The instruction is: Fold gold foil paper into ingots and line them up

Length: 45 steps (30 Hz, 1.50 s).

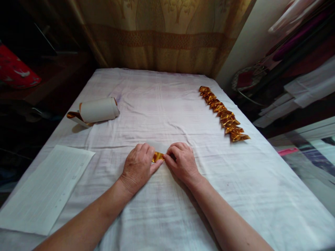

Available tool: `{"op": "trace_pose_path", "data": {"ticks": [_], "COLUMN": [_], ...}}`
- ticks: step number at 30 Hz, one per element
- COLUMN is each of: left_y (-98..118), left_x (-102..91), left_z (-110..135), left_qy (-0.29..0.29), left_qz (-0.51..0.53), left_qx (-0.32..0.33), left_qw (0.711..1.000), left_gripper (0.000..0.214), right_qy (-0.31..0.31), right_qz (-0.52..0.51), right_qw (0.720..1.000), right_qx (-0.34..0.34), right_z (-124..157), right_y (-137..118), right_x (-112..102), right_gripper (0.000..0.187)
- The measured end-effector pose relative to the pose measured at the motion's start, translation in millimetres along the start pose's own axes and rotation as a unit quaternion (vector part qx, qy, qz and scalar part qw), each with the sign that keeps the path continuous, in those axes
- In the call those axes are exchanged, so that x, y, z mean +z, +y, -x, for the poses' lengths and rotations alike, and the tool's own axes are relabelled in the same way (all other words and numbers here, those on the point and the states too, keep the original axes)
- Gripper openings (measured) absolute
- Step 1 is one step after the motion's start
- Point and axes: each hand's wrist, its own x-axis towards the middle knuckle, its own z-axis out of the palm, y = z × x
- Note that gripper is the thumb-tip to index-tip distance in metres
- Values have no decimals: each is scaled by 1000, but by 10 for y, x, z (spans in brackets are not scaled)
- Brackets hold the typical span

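Observation:
A small piece of gold foil paper (pixel 157 157), white on its other side, lies on the cloth at the middle of the table. My left hand (pixel 140 164) grips its left part, the thumb along the near edge. From the other side, my right hand (pixel 182 160) pinches the foil paper's right end between thumb and fingers. Part of the sheet is hidden beneath both hands. Off to the right runs a row of folded gold foil pieces (pixel 222 113), overlapping one another in a slanting line.
White-backed gold paper in a roll (pixel 99 109) rests at the back left, its loose end curling out. Nearer, a printed white sheet (pixel 49 188) lies flat. A curtain (pixel 162 38) hangs behind the cloth-covered table (pixel 251 195); clothes (pixel 309 83) hang at right.

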Motion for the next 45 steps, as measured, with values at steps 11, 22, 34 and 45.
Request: {"op": "trace_pose_path", "data": {"ticks": [11,22,34,45], "left_y": [14,27,41,37], "left_x": [5,6,31,49], "left_z": [-3,-15,-34,-27], "left_qy": [1,-9,-31,-23], "left_qz": [-6,-7,-17,-6], "left_qx": [-4,-5,-24,-30], "left_qw": [1000,1000,999,999], "left_gripper": [25,29,29,27], "right_qy": [-3,4,15,86], "right_qz": [-19,-54,-74,-32], "right_qw": [1000,998,997,995], "right_qx": [13,12,17,-49], "right_z": [14,-7,-11,83], "right_y": [1,6,112,63], "right_x": [17,27,7,-45], "right_gripper": [7,9,12,19]}}
